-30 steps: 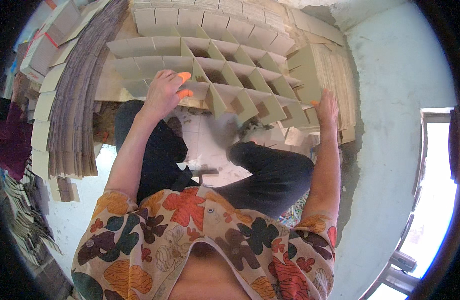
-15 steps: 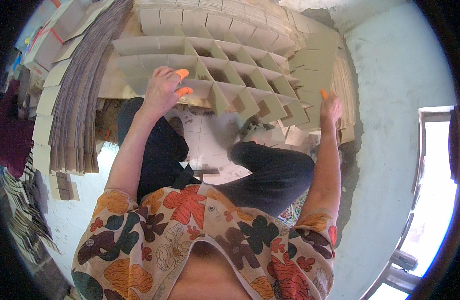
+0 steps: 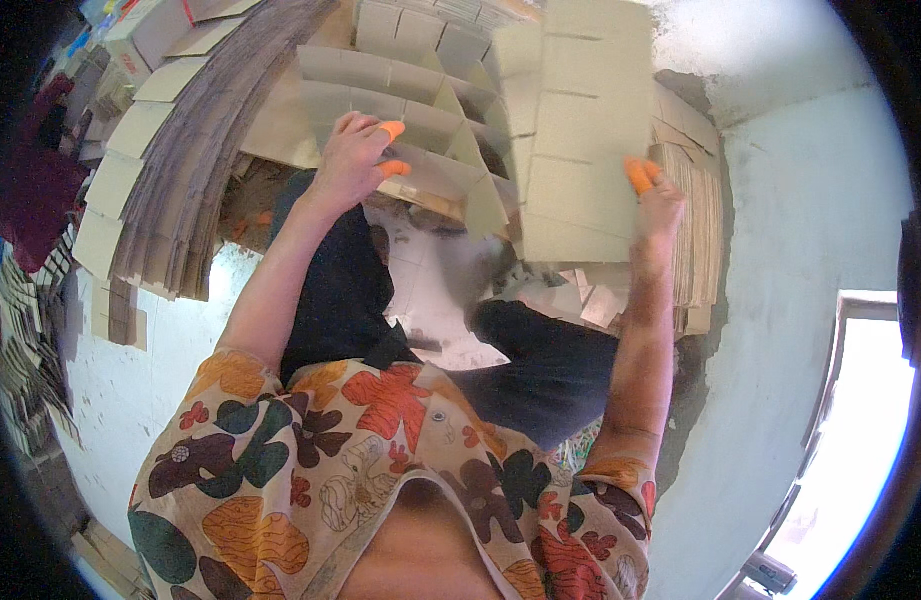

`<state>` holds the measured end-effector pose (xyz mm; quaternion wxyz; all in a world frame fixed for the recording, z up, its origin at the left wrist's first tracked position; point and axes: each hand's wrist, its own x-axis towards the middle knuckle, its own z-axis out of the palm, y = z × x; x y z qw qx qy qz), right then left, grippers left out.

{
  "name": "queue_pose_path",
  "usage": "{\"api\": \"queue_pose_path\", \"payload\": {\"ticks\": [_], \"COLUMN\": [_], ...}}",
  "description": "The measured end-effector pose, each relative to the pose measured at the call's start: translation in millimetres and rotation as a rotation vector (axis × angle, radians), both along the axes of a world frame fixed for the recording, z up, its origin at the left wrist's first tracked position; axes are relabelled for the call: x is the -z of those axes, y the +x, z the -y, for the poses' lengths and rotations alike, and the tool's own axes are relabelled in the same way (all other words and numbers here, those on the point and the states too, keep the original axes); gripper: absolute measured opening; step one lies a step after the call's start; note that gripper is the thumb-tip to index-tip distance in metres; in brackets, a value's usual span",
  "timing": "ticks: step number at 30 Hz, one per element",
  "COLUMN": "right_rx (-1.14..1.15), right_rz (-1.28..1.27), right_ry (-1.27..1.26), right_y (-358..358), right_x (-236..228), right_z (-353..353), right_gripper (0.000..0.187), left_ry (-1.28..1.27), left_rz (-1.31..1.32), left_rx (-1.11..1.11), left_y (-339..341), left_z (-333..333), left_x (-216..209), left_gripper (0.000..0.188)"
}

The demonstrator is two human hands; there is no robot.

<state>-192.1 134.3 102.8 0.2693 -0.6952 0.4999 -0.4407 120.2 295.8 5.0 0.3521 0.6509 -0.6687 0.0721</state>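
Cloth (image 3: 40,190), dark red: far out to the left of the left grip.

Left stack (image 3: 195,185), brown board, edges fanned: left of the left grip, well apart.

Table (image 3: 280,130), bare patch: just left of the left grip.

Left grip (image 3: 352,165): orange-tipped thumb and forefinger parted, beside the near strip of the grid; hold or mere touch, cannot be told.

Grid (image 3: 420,108), crossed board strips on edge: ahead and to the right of the left grip, right part hidden by the card.

Card (image 3: 590,125), large, pale, slotted from one side: left of the right grip, raised in front of the grid; another slotted edge behind, whether also held, cannot be told.

Right grip (image 3: 660,205): closed on the card's right edge, orange-tipped thumb on the near face.

Right stack (image 3: 695,230), upright boards: just right of the right grip.

Wall (image 3: 780,200), pale: farther right.

Handling, as judged: pinch firmly without creasing; hold the card flat; watch the slotted side for snags on the grid; steady the grid lightly from the left.
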Motion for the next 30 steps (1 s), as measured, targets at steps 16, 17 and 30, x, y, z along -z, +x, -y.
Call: {"api": "queue_pose_path", "payload": {"ticks": [16, 17, 30], "right_rx": [-0.33, -0.344, -0.498], "right_rz": [-0.277, -0.301, -0.407], "right_ry": [-0.212, -0.214, -0.236], "right_y": [93, 102, 147], "right_x": [-23, -17, -6], "right_z": [-45, -44, -42], "right_gripper": [0.046, 0.048, 0.05], "left_ry": [0.012, -0.009, -0.028], "left_rz": [-0.126, -0.145, -0.116], "left_rx": [0.098, 0.11, 0.118], "left_y": [33, 32, 33], "left_z": [6, 10, 12], "left_x": [27, 27, 32], "left_gripper": [0.018, 0.014, 0.011]}}
